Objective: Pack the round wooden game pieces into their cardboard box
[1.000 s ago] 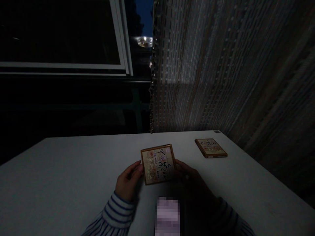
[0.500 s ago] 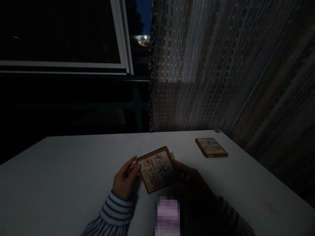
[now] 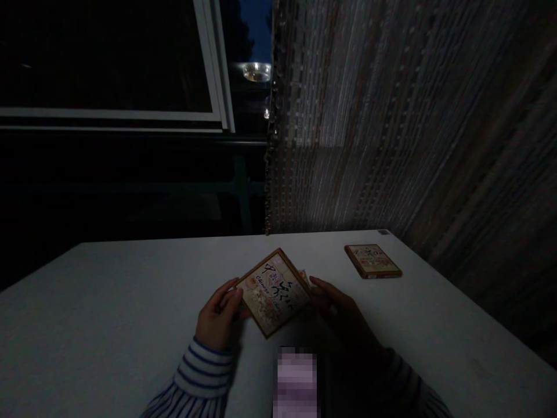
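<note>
A square card box [image 3: 273,291] with a brown border and black calligraphy is held just above the white table [image 3: 108,313], turned like a diamond. My left hand [image 3: 216,318] grips its left corner with curled fingers. My right hand [image 3: 337,307], deep in shadow, holds its right side. A pale edge of something shows just behind the box's right corner. Both sleeves are striped.
A second, similar flat box [image 3: 372,261] lies near the table's far right corner. A beaded, striped curtain [image 3: 391,116] hangs behind the table on the right. A dark window with a white frame [image 3: 213,69] fills the left. The room is very dim.
The box has been rotated counter-clockwise between my hands, from nearly square-on to a diamond orientation. My left hand has shifted slightly left and down.
</note>
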`<action>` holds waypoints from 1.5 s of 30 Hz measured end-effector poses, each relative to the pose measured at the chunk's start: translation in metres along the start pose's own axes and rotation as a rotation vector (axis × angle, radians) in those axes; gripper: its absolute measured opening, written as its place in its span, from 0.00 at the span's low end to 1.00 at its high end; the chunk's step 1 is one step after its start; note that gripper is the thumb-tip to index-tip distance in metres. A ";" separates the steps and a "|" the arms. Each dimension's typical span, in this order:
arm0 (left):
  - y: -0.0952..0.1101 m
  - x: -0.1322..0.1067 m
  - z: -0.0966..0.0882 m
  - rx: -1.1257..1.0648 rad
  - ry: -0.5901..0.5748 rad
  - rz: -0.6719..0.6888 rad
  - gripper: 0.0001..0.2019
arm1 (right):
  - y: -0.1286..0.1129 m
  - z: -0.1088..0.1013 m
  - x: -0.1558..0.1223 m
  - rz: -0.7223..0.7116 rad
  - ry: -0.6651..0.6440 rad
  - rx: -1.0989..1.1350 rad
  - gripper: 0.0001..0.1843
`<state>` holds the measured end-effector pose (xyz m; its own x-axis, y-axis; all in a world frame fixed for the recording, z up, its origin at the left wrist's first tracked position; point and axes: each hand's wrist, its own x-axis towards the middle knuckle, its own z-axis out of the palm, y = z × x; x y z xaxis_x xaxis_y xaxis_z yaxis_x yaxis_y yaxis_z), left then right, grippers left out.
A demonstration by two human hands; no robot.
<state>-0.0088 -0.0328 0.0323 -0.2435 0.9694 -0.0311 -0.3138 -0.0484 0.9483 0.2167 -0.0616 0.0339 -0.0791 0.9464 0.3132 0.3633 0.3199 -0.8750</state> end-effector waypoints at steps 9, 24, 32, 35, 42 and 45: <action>0.004 -0.003 0.003 -0.128 -0.012 -0.080 0.22 | -0.018 0.004 0.001 -0.044 -0.135 0.204 0.20; -0.008 -0.011 0.013 -0.179 -0.074 -0.158 0.21 | -0.018 0.013 0.002 0.006 -0.194 0.277 0.24; -0.014 -0.012 0.013 -0.126 -0.130 -0.160 0.22 | -0.010 0.009 0.003 0.089 -0.093 0.169 0.25; -0.016 -0.011 0.013 -0.104 -0.132 -0.154 0.22 | -0.009 0.007 0.002 0.097 -0.081 0.198 0.25; -0.016 -0.007 0.009 -0.048 -0.110 -0.137 0.23 | -0.010 0.002 0.000 0.084 -0.061 0.112 0.24; -0.016 -0.007 0.009 -0.044 -0.115 -0.143 0.24 | -0.007 0.003 0.001 0.054 -0.033 0.058 0.24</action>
<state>0.0063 -0.0364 0.0201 -0.0875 0.9882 -0.1260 -0.3781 0.0841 0.9219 0.2116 -0.0632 0.0397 -0.0921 0.9629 0.2536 0.3132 0.2698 -0.9106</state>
